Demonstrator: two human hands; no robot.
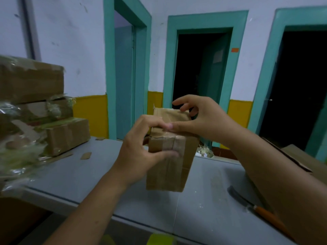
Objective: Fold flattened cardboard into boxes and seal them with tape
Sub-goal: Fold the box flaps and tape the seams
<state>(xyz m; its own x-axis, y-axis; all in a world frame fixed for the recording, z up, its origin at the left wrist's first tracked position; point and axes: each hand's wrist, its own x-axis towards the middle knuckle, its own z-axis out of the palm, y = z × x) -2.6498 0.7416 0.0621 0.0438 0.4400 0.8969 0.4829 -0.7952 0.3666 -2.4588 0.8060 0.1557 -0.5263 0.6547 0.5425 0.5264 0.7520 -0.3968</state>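
Grey table (pixel 79 174) runs across the view; behind it a white wall with a yellow band (pixel 92 114) and teal door frames (pixel 203 20), the doorways dark. At far left, a stack of taped boxes (pixel 31 82) with loose plastic wrap (pixel 17 156) spilling in front of it and a cardboard scrap (pixel 86 155) just beside it. At right, an orange-handled knife (pixel 261 213) lies on the table, partly hidden by the right forearm; flat cardboard (pixel 300 161) sits behind that arm. I see the cardboard box (pixel 169 170) held upright, slightly tilted, over mid-table; contact with the surface not resolvable. Clear tape (pixel 169 138) runs along its top and down the front. Left hand (pixel 141 147) grips the box's upper part, thumb across the front face. Right hand (pixel 203 119) holds the top, thumb on the near edge, fingers curled at the far end, index lifted.
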